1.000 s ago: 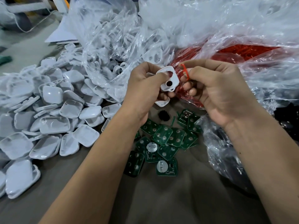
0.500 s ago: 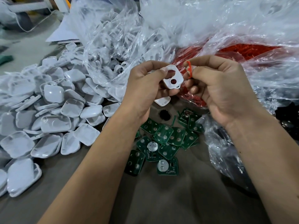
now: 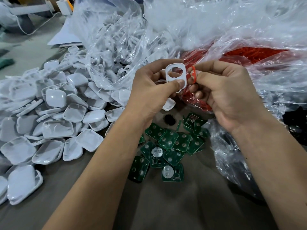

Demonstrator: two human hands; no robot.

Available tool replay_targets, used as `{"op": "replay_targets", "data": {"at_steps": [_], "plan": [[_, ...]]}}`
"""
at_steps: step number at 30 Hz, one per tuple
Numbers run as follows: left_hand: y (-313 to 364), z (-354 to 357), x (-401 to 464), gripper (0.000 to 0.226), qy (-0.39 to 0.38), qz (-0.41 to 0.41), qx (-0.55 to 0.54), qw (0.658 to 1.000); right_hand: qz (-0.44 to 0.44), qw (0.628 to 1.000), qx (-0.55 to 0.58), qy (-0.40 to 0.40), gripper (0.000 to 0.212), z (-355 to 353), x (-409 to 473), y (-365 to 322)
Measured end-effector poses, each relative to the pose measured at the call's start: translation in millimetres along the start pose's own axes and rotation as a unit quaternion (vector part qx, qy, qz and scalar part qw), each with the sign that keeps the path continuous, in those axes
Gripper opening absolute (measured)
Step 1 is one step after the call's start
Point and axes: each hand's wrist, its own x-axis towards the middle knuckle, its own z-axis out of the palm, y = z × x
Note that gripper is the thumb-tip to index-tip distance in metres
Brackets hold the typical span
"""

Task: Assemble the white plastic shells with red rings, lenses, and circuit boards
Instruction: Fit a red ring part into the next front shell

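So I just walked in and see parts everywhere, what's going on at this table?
A person is putting small parts together by hand. The left hand grips a white plastic shell with an open round hole, and the right hand pinches a red ring right beside it, not yet fitted. Green circuit boards lie loose on the table below the hands, a heap of white covers sits to the left, and clear bags of more parts lie behind.

**Hands, raised pose**

Both forearms reach forward, converging mid-view. Left hand (image 3: pixel 149 90) raised, fingers curled, thumb pressing the lower face of a white shell (image 3: pixel 176 75). Right hand (image 3: pixel 227 92) just beside it, fingers curled, thumb and forefinger pinching a red ring (image 3: pixel 193 74).
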Motion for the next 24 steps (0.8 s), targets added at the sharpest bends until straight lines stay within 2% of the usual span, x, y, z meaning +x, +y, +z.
{"op": "replay_targets", "data": {"at_steps": [10, 14, 16, 19, 21, 24], "plan": [[-0.8, -0.8, 0.3, 0.035, 0.009, -0.013, 0.039, 0.999, -0.043, 0.999, -0.005, 0.020, 0.016, 1.4, 0.9, 0.7], [-1.2, -0.6, -1.2, 0.012, 0.012, -0.007, 0.047, 0.999, -0.034, 0.999, 0.015, 0.007, 0.018, 1.0, 0.7, 0.7], [-3.9, -0.1, -1.0, 0.010, 0.028, -0.001, 0.083, 0.996, -0.037, 0.999, 0.017, 0.002, 0.019, 0.6, 1.0, 1.0], [-8.0, 1.3, 0.0, 0.011, 0.052, 0.011, 0.128, 0.990, -0.093, 0.995, -0.040, 0.019, 0.019, 0.1, 1.1, 3.4], [-8.4, 2.7, 0.7, 0.005, 0.054, 0.008, 0.118, 0.991, -0.158, 0.980, -0.119, 0.036, 0.015, 0.4, 0.2, 4.7], [-8.3, 4.4, 1.8, 0.013, 0.059, -0.013, 0.092, 0.994, -0.228, 0.953, -0.191, 0.051, 0.012, 1.0, -0.7, 5.1]]}}
